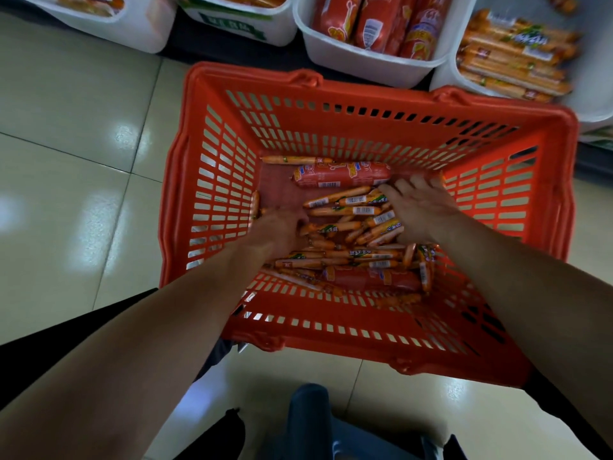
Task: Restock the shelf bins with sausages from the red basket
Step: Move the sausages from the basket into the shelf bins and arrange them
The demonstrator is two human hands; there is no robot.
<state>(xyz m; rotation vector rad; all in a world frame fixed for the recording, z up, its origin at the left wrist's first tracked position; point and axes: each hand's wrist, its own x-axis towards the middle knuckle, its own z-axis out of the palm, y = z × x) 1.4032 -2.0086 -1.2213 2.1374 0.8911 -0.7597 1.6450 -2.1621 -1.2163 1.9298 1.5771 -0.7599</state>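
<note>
Left hand (277, 227) fingers (300, 223) curled down into the pile of thin orange sausages (348, 227); tips buried, so can't tell if anything is actually gripped. Right hand (423, 210) fingers (396, 190) spread wide and flat, palm down on the right side of the pile, touching the top sausages, nothing enclosed. Pile sits on the floor of the red basket (365, 94), mostly centre and near side. One fat red sausage (341, 175) lies across the far end, a single thin one (295, 160) just beyond it against the far wall. Second fat red one (371, 278) at the near end, partly seen through the basket's slotted wall, ends hard to make out. Both forearms cover parts of the near wall. Basket stands on the tiled floor (83, 161), right in front of the white shelf bins. Middle bin (365, 63) holds fat red sausages, top cut off by the frame. Right bin (444, 73) holds thin orange packs, motion-blurred, labels unreadable. Two left bins (142, 31) mostly cropped, contents unclear. Bottom edge: dark clothing and a blue-denim knee (311, 416), partly cut off.
</note>
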